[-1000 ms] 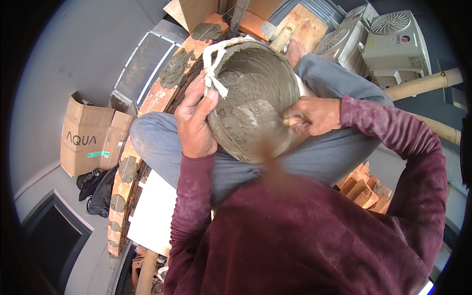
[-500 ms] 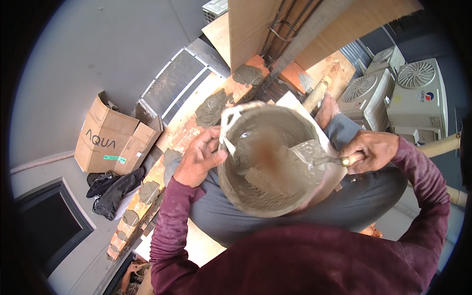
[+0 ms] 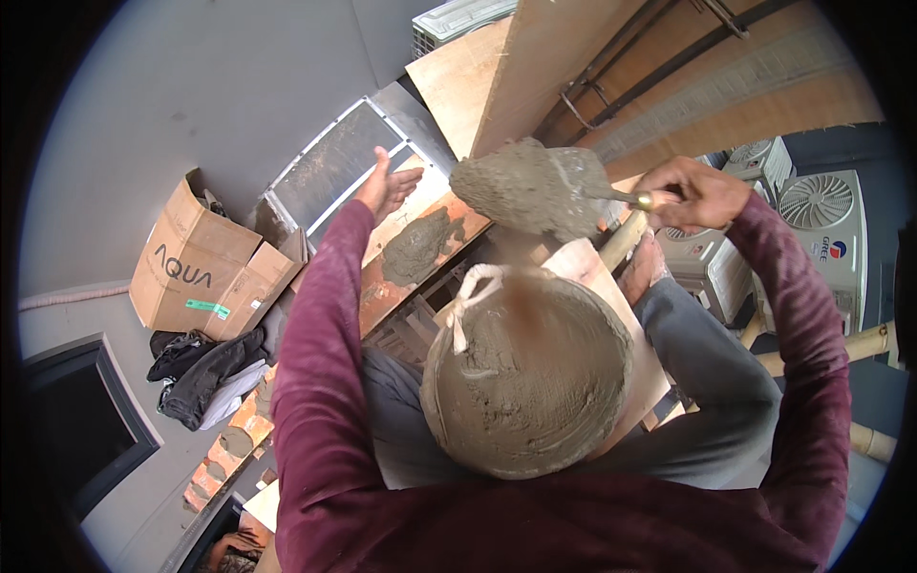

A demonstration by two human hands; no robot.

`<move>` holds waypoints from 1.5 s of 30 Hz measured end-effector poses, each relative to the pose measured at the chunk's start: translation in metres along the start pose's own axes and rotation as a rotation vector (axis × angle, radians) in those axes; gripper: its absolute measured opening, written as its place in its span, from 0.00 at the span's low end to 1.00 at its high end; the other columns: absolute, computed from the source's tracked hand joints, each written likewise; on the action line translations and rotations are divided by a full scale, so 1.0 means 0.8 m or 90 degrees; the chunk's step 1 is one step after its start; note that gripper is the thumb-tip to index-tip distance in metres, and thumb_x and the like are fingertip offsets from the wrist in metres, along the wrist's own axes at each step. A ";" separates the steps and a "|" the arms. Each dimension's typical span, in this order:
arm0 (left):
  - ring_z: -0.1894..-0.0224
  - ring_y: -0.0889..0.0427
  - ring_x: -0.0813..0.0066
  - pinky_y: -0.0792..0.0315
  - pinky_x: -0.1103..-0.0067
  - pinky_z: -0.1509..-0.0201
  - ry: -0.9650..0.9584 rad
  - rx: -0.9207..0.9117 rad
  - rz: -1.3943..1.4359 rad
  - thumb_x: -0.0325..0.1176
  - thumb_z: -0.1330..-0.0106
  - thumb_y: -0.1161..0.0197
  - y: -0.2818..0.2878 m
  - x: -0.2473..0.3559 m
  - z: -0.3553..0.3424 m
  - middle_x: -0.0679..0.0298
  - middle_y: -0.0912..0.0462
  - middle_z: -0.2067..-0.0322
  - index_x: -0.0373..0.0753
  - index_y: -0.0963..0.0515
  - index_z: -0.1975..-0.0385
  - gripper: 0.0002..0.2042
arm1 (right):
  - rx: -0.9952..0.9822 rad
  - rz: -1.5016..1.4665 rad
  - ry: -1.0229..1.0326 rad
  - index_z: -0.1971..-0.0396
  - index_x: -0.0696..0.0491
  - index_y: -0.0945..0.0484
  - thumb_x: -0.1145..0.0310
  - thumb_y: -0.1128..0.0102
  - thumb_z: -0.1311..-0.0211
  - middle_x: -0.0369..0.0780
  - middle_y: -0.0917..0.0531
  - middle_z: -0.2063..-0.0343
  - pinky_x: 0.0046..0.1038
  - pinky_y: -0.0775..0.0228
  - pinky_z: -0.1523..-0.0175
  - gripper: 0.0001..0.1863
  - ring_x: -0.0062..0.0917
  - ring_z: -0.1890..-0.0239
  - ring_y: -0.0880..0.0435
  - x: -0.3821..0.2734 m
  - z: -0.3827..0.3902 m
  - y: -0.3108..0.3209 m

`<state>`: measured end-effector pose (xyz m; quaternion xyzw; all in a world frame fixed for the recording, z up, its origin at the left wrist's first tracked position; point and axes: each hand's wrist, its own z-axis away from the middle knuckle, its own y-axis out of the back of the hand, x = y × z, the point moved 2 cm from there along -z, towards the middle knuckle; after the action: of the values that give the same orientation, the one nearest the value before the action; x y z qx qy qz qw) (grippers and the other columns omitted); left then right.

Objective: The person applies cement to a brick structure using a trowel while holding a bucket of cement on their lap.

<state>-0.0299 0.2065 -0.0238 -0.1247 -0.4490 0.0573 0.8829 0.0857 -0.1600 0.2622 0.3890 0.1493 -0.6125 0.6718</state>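
Note:
My right hand [image 3: 695,196] is closed around the handle of a trowel [image 3: 590,189], its blade raised beyond the bucket. A thick heap of wet mortar [image 3: 521,186] covers most of that blade. To the left, my left hand [image 3: 390,183] is held out empty, thumb up and fingers stretched, over the brick wall top. A round bucket [image 3: 623,382] of grey mortar stands between my legs, with a white cloth strip [image 3: 470,298] tied at its rim. Below my left hand, a patch of mortar [image 3: 416,250] lies on the orange brick course [image 3: 377,304].
Tall plywood boards [image 3: 492,100] with steel bars rise at the far side. Outdoor air-conditioner units [image 3: 817,224] stand at the right, near bamboo poles [image 3: 841,351]. A cardboard box [image 3: 196,263] and dark clothing [image 3: 205,382] sit at the left. Another person's hand [image 3: 234,546] shows at the bottom left.
The trowel has come up out of the bucket, loaded with mortar, and moved away from me. My left hand has let go of the bucket rim and reached forward over the bricks.

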 end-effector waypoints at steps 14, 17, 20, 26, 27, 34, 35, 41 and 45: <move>0.27 0.59 0.56 0.64 0.67 0.26 0.106 -0.220 0.132 0.79 0.55 0.96 0.004 -0.027 -0.048 0.50 0.51 0.31 0.30 0.47 0.33 0.62 | 0.258 0.760 0.116 0.52 0.57 0.27 0.71 0.46 0.48 0.47 0.21 0.57 0.38 0.21 0.64 0.20 0.40 0.65 0.17 0.029 -0.162 -0.107; 0.30 0.46 0.63 0.50 0.71 0.29 0.080 -0.182 0.002 0.80 0.56 0.95 -0.014 -0.022 -0.050 0.53 0.43 0.33 0.33 0.44 0.34 0.62 | 0.321 0.772 0.117 0.50 0.55 0.32 0.72 0.45 0.49 0.45 0.23 0.61 0.38 0.23 0.63 0.23 0.40 0.62 0.19 0.026 -0.153 -0.123; 0.27 0.59 0.60 0.64 0.68 0.26 0.070 -0.179 -0.045 0.79 0.55 0.97 -0.007 -0.044 -0.056 0.51 0.51 0.31 0.33 0.49 0.32 0.61 | 0.319 0.743 0.066 0.51 0.56 0.31 0.73 0.47 0.45 0.45 0.22 0.64 0.36 0.24 0.66 0.20 0.39 0.69 0.19 0.020 -0.129 -0.113; 0.28 0.54 0.57 0.61 0.68 0.25 0.028 -0.122 -0.161 0.77 0.52 0.96 -0.023 -0.031 -0.048 0.50 0.49 0.32 0.36 0.43 0.33 0.59 | 0.227 0.524 -0.003 0.61 0.58 0.26 0.68 0.44 0.43 0.48 0.22 0.75 0.39 0.29 0.67 0.13 0.45 0.72 0.21 -0.021 -0.008 -0.084; 0.28 0.53 0.57 0.61 0.68 0.25 0.033 -0.112 -0.170 0.77 0.52 0.96 -0.026 -0.027 -0.044 0.50 0.48 0.32 0.37 0.43 0.33 0.59 | 0.205 0.537 0.008 0.63 0.58 0.26 0.67 0.45 0.43 0.48 0.22 0.76 0.39 0.29 0.66 0.11 0.44 0.71 0.21 -0.015 0.000 -0.084; 0.28 0.52 0.56 0.60 0.65 0.26 0.039 -0.068 -0.196 0.79 0.54 0.96 -0.047 -0.018 -0.038 0.51 0.46 0.32 0.41 0.44 0.32 0.58 | 0.084 0.439 -0.004 0.65 0.58 0.27 0.65 0.50 0.39 0.49 0.22 0.81 0.42 0.28 0.64 0.11 0.44 0.74 0.20 0.054 -0.068 -0.118; 0.29 0.51 0.54 0.60 0.65 0.26 0.036 -0.048 -0.195 0.79 0.54 0.96 -0.051 -0.014 -0.036 0.49 0.45 0.33 0.41 0.43 0.33 0.58 | 0.077 0.447 -0.008 0.61 0.59 0.29 0.65 0.50 0.39 0.49 0.22 0.81 0.41 0.28 0.64 0.13 0.44 0.74 0.20 0.063 -0.090 -0.125; 0.28 0.53 0.53 0.61 0.65 0.26 0.046 -0.076 -0.196 0.79 0.54 0.96 -0.042 -0.019 -0.059 0.49 0.47 0.32 0.40 0.44 0.32 0.59 | 0.137 0.549 0.021 0.68 0.63 0.27 0.63 0.54 0.36 0.52 0.20 0.78 0.43 0.26 0.62 0.16 0.45 0.71 0.18 0.089 -0.156 -0.133; 0.28 0.52 0.59 0.58 0.68 0.26 0.017 -0.010 -0.226 0.76 0.46 0.90 -0.043 -0.010 -0.041 0.55 0.45 0.32 0.36 0.45 0.32 0.54 | 0.088 0.473 -0.029 0.65 0.60 0.27 0.62 0.51 0.36 0.52 0.21 0.79 0.44 0.29 0.64 0.15 0.46 0.73 0.21 0.074 -0.137 -0.112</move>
<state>-0.0083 0.1662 -0.0389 -0.0513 -0.4530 -0.1048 0.8838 0.0439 -0.1199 0.1200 0.4472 -0.0584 -0.3444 0.8234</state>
